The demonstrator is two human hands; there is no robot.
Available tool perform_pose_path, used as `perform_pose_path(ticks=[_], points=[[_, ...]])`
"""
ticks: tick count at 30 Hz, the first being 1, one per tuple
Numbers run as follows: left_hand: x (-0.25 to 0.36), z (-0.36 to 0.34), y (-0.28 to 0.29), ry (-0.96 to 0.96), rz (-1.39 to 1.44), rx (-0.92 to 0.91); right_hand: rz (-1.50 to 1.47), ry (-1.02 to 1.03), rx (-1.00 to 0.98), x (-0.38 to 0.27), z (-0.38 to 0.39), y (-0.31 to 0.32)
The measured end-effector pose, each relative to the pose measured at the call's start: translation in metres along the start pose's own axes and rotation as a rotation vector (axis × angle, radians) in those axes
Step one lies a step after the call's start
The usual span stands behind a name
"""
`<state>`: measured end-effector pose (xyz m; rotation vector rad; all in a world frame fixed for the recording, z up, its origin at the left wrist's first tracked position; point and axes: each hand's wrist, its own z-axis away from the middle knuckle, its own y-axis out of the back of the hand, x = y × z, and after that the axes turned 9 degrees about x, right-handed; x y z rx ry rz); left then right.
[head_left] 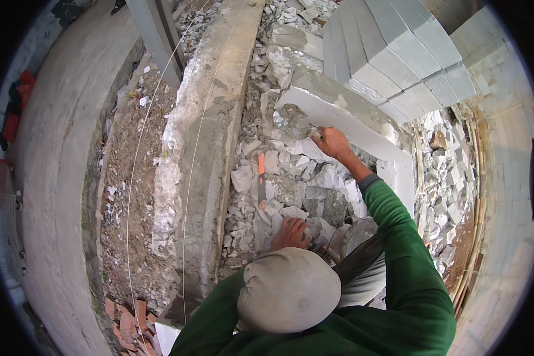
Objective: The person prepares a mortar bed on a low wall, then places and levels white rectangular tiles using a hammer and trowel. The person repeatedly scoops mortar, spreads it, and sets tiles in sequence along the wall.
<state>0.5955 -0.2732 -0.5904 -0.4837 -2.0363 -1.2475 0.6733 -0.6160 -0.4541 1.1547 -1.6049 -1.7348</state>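
My right hand is closed around the handle of a trowel. Its mortar-smeared blade is up against the end of a row of white blocks with grey mortar along the top. My left hand rests on the broken rubble, fingers loosely spread and partly bent, with no object visible in it. Between the hands, a slim orange tool with a dark grey grip lies on the rubble. A rounded grey cap covers part of the lower middle and the left forearm.
A stack of pale grey blocks stands at the upper right. Left of the rubble runs a long concrete beam, with thin white strings stretched along it. A metal post rises at the upper left. Broken red bricks lie at the lower left.
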Motion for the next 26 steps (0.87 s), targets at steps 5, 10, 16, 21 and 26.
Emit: perform_pose_path(ticks=[5, 10, 16, 21, 26], points=[[0.002, -0.002, 0.005, 0.02, 0.011, 0.011, 0.002, -0.054, -0.014, -0.011, 0.002, 0.009], [-0.002, -0.001, 0.005, -0.003, 0.021, 0.021, 0.069, -0.052, 0.006, -0.015, 0.002, 0.033], [0.0, 0.001, 0.001, -0.017, 0.018, 0.018, 0.099, -0.012, 0.083, -0.032, 0.022, 0.104], [0.003, -0.001, -0.002, -0.035, 0.019, 0.046, 0.039, -0.003, 0.052, -0.057, 0.07, 0.149], [0.003, 0.0, -0.002, -0.018, 0.028, 0.028, 0.037, 0.045, -0.067, -0.071, 0.1, 0.143]])
